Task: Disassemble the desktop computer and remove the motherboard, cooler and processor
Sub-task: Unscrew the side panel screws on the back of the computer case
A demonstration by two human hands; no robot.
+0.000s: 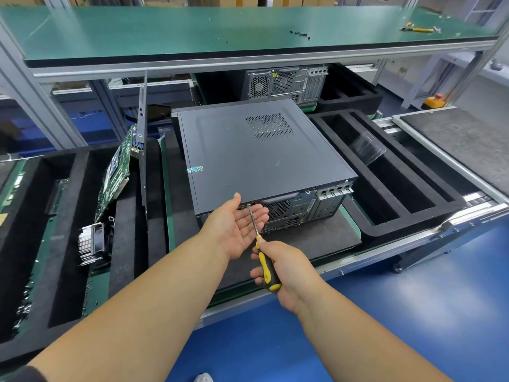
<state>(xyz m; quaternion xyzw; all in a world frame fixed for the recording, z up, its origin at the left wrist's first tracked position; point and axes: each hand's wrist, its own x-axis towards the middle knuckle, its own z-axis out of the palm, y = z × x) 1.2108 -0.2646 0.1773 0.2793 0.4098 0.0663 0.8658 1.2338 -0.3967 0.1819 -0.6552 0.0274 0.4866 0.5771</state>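
Observation:
A dark grey desktop computer lies on its side on a black mat, its rear panel facing me and its side cover on. My right hand grips a yellow and black screwdriver. The metal tip of the screwdriver touches a screw at the upper left of the rear panel. My left hand is cupped palm up right under that screw, fingers relaxed, holding nothing that I can see.
A green motherboard leans upright in the black foam tray at left, with a finned cooler below it. A black foam tray with long slots lies at right. A second computer stands behind. Pliers and loose screws lie on the green upper shelf.

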